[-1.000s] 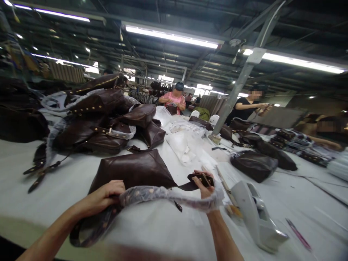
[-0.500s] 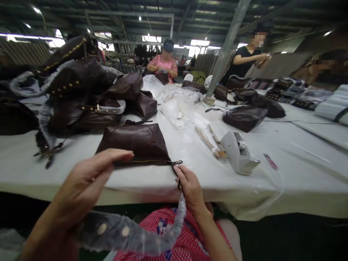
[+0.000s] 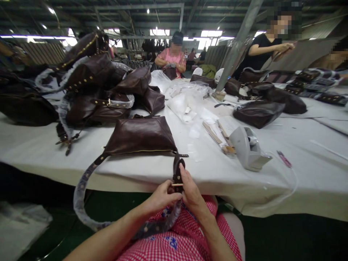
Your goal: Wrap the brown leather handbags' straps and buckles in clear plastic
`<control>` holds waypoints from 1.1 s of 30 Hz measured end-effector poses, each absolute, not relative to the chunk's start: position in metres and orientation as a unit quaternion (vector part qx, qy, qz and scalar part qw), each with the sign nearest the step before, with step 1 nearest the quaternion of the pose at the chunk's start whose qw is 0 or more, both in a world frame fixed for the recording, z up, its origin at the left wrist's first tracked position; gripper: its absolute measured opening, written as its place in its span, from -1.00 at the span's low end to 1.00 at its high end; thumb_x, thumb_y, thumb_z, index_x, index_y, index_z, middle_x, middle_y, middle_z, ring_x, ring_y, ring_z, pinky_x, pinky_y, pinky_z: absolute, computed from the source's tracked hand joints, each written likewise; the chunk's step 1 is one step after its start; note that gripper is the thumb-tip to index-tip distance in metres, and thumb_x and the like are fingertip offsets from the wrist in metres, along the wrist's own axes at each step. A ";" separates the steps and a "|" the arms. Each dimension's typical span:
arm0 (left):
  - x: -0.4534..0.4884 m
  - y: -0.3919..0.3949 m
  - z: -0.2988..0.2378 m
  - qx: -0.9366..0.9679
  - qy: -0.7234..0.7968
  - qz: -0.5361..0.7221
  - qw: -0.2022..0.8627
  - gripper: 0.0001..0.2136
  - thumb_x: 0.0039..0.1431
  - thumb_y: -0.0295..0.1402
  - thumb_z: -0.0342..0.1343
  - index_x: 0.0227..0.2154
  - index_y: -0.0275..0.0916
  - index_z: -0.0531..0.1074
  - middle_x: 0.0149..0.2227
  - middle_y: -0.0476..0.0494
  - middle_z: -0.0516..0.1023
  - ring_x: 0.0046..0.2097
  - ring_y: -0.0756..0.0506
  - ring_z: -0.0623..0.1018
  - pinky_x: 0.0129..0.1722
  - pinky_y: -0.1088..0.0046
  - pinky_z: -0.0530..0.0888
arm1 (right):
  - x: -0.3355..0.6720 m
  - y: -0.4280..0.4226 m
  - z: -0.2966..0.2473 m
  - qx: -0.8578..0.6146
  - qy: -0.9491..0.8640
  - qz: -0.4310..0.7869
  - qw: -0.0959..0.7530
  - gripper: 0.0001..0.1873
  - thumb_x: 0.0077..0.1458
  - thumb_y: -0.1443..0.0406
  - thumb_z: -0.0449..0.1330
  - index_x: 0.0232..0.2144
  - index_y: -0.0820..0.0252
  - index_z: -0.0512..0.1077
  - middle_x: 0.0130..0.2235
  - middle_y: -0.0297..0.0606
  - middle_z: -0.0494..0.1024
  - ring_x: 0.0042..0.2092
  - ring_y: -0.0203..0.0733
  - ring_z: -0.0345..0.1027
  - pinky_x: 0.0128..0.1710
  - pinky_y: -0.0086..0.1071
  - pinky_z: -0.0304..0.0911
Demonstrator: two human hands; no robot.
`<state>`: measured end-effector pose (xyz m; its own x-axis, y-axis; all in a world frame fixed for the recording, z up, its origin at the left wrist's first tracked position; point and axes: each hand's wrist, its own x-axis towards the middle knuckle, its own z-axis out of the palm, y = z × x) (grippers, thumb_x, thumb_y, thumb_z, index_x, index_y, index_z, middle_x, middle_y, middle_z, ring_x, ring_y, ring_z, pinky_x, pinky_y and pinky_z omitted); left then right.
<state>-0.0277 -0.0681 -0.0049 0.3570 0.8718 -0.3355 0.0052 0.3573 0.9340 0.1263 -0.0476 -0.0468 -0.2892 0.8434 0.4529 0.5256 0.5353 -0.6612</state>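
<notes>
A dark brown leather bag (image 3: 141, 134) lies on the white-covered table in front of me, its gold zip toward me. Its shoulder strap (image 3: 81, 195), wrapped in clear plastic, loops down from the bag's left corner over my lap and up to the right corner. My left hand (image 3: 164, 195) pinches the gold buckle (image 3: 177, 185) from the left. On the other side my right hand (image 3: 190, 188) is closed on the strap's dark leather end, fingers pointing up along it. The fingertips partly hide the buckle.
Brown bags (image 3: 92, 78) are heaped at the left. Crumpled clear plastic (image 3: 187, 101) lies mid-table beside card strips and a grey tape dispenser (image 3: 247, 148). Right of that is a small pink-handled tool (image 3: 284, 158). A metal post (image 3: 236, 50) rises behind. Two co-workers stand across the table.
My left hand has moved right and down from above the bag to the buckle, joining my right hand. The strap's left part now hangs free in a loop. The view has shifted left.
</notes>
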 end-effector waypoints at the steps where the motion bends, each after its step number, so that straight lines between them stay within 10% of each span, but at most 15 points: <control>1: -0.025 -0.069 -0.009 0.446 0.467 0.336 0.686 -0.77 -0.08 -0.38 0.18 -0.33 -0.28 0.31 -0.46 0.02 0.39 -0.43 0.01 0.37 -0.46 0.52 0.26 | 0.129 -0.051 -0.047 -0.443 -0.764 0.215 0.416 -0.03 -0.08 0.55 0.00 0.36 0.13 -0.24 0.30 -0.07 0.15 0.28 0.01 0.09 0.20 -0.08 0.17; 14: -0.040 -0.072 -0.003 0.464 0.459 0.372 0.660 -0.88 -0.09 -0.46 0.10 -0.41 -0.28 0.34 -0.42 0.00 0.42 -0.35 0.01 0.39 -0.32 0.51 0.29 | 0.141 -0.072 -0.029 -0.408 -0.414 0.567 0.584 -0.14 0.11 0.28 0.20 0.34 0.01 -0.15 0.08 -0.16 0.47 0.01 -0.13 0.43 0.03 -0.18 0.37; 18: -0.037 -0.075 -0.005 0.461 0.420 0.393 0.676 -0.67 -0.05 -0.50 0.08 -0.16 -0.23 0.26 -0.32 -0.03 0.48 -0.25 -0.03 0.47 -0.25 0.48 0.35 | 0.146 -0.072 -0.018 -0.440 -0.344 0.558 0.613 -0.07 0.03 0.23 0.31 0.32 0.00 -0.10 -0.17 -0.27 0.61 -0.24 -0.15 0.53 -0.20 -0.21 0.47; 21: -0.038 -0.076 0.004 0.527 0.403 0.389 0.639 -0.53 0.05 -0.49 0.07 0.07 -0.20 0.19 -0.19 -0.10 0.51 -0.12 -0.07 0.49 -0.11 0.39 0.39 | 0.149 -0.074 -0.013 -0.480 -0.376 0.523 0.595 -0.52 -0.01 0.19 0.34 -0.02 0.16 0.41 -0.27 -0.25 0.63 -0.30 -0.16 0.52 -0.24 -0.30 0.46; 24: -0.037 -0.075 0.018 0.626 0.414 0.359 0.555 -0.43 0.11 -0.43 0.11 0.21 -0.17 0.14 0.00 -0.16 0.48 0.00 -0.12 0.46 0.06 0.29 0.32 | 0.150 -0.079 -0.010 -0.496 -0.437 0.489 0.569 -0.75 0.01 0.17 0.32 -0.28 0.18 0.49 -0.34 -0.26 0.61 -0.34 -0.18 0.50 -0.28 -0.34 0.45; 33: -0.025 -0.064 0.018 0.704 0.463 0.284 0.457 -0.78 0.15 -0.41 0.07 -0.16 -0.28 0.51 -0.26 -0.11 0.58 -0.23 -0.09 0.51 -0.20 0.45 0.40 | 0.144 -0.087 0.000 -0.514 -0.532 0.397 0.543 -0.87 0.14 0.22 0.18 -0.36 0.16 0.45 -0.43 -0.33 0.56 -0.41 -0.24 0.45 -0.40 -0.44 0.39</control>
<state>-0.0248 -0.0645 0.0176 0.4104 0.9116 -0.0237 0.3926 -0.1532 0.9069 0.1436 -0.0873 0.0001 0.1178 0.9785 0.1695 0.1166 0.1559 -0.9809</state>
